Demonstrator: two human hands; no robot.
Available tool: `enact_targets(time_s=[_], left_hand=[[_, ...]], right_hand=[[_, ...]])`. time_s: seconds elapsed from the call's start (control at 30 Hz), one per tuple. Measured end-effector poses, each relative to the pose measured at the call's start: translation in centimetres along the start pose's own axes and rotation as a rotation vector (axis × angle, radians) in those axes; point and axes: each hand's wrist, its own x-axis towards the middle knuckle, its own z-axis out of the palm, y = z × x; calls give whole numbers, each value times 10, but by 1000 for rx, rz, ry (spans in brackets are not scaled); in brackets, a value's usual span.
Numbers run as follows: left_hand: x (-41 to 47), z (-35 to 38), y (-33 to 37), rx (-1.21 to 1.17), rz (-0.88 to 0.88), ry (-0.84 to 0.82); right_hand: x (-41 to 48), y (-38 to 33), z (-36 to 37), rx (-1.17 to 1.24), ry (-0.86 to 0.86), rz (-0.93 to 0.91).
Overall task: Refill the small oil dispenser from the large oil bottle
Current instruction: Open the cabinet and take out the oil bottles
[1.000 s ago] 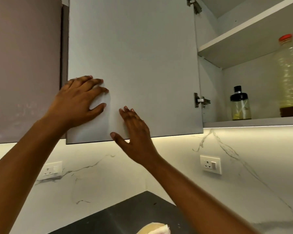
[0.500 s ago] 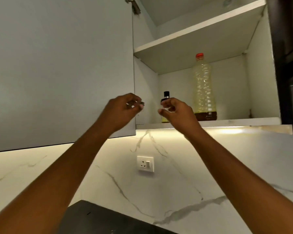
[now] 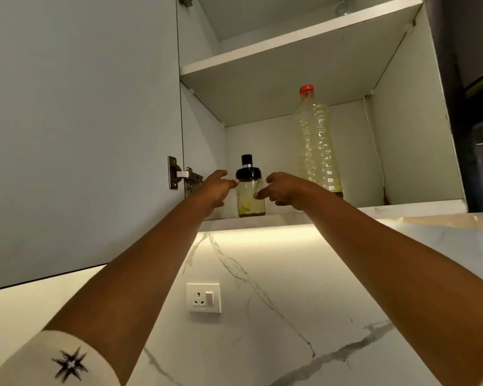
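A white marble wall (image 3: 332,274) with a socket (image 3: 204,298) runs below an upper cabinet (image 3: 413,135), whose door (image 3: 81,135) stands wide open to the left. On the cabinet's bottom shelf (image 3: 402,208) the large oil bottle (image 3: 317,146) stands upright toward the back with its red cap (image 3: 306,89) on. It looks pale yellow through the plastic, but its level is hard to read. The small oil dispenser (image 3: 251,196) stands upright near the shelf's front edge, left of the bottle and apart from it. Its black lid is on and a little yellowish oil shows low in the glass. Both arms reach up to it. The left hand (image 3: 215,188) is at its left side with a fingertip by the lid's rim, and the right hand (image 3: 285,190) is at its right side with the thumb tip in front of the glass. Neither grip is closed: the fingers curve loosely on either side, and I cannot tell whether they really touch. As I judge it, the task is barely begun, with only the cabinet opened. Both containers are yet to come down, and the opening, pouring and closing all lie ahead.
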Motion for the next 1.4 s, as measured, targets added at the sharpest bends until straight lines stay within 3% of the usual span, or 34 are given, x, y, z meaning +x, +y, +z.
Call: enact_targets(time_s=[0.2, 0.47, 1.0, 1.13, 1.27, 1.4], left_hand=[[20, 0, -23, -150, -37, -250], [27, 0, -28, -165, -32, -383], [-94, -39, 24, -89, 284, -179], [-151, -35, -10, -119, 274, -171], [-196, -22, -79, -232, 162, -193], [-234, 0, -167, -322, 15, -222]], right_hand=[[27, -4, 11, -45, -78, 42], [29, -5, 20, -16, -59, 65], [-95, -47, 0, 122, -15, -235], [-142, -16, 29, 117, -22, -245], [-183, 42, 74, 159, -89, -248], [-211, 115, 127, 162, -204, -139]])
